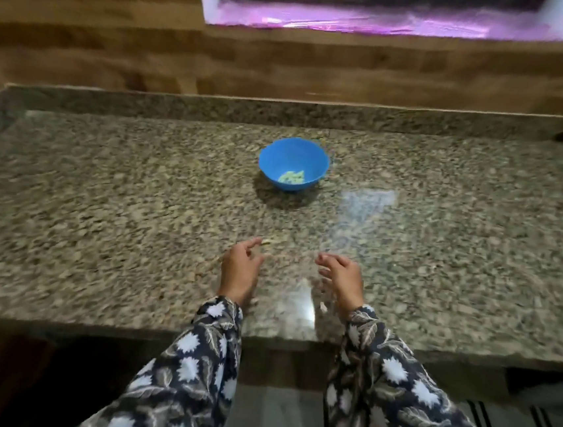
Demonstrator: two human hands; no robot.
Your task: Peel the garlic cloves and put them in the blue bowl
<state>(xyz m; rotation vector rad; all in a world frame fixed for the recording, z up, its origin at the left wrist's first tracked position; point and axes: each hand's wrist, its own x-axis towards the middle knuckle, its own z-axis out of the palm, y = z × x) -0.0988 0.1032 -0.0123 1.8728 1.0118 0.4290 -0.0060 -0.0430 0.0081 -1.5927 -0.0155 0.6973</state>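
A speckled granite counter [101,213] fills the view, with a wood-panelled wall [83,39] behind it and a purple-lit window recess [377,23] at the far top. Two arms in dark leaf-print sleeves [197,360] reach over the near edge. A blue bowl [279,154] stands at far centre, well apart from the hands, with pale garlic cloves [292,177] in its bottom. The left hand [240,271] and right hand [341,277] hover low, each grip loose, fingers slightly curled, holding nothing visible. A small pale scrap [266,243] lies just beyond the left fingertips, too blurred to identify
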